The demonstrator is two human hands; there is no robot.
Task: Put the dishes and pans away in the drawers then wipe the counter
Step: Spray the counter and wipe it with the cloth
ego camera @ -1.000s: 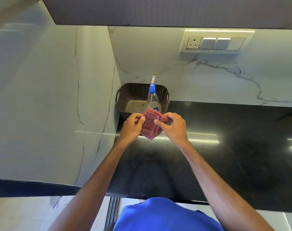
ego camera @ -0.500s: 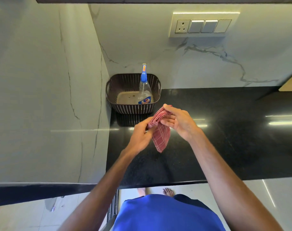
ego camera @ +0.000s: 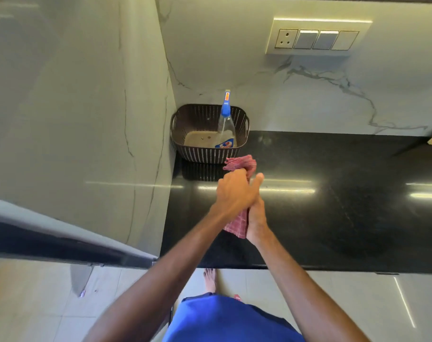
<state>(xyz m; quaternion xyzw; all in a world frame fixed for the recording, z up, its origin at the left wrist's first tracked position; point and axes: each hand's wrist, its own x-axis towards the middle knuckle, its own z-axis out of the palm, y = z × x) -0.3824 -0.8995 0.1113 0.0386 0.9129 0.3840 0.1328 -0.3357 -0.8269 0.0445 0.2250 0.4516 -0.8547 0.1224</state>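
Observation:
A red checked cloth (ego camera: 241,163) is bunched up between both my hands, just above the black counter (ego camera: 333,213). My left hand (ego camera: 234,193) lies on top, fingers curled round the cloth's upper part, which sticks out beyond the knuckles. My right hand (ego camera: 256,218) is below and against it, gripping the lower part; a corner of the cloth hangs out beside the wrist. No dishes or pans are in view.
A brown perforated basket (ego camera: 205,154) sits in the counter's back left corner, holding a clear spray bottle (ego camera: 226,124) with a blue nozzle. Marble walls close off the left and back. A switch panel (ego camera: 316,39) is on the back wall. The counter's front edge (ego camera: 333,270) runs below my wrists.
The cloth was held spread between both hands; now it is bunched. My left hand has moved over my right, and the two hands press together round it.

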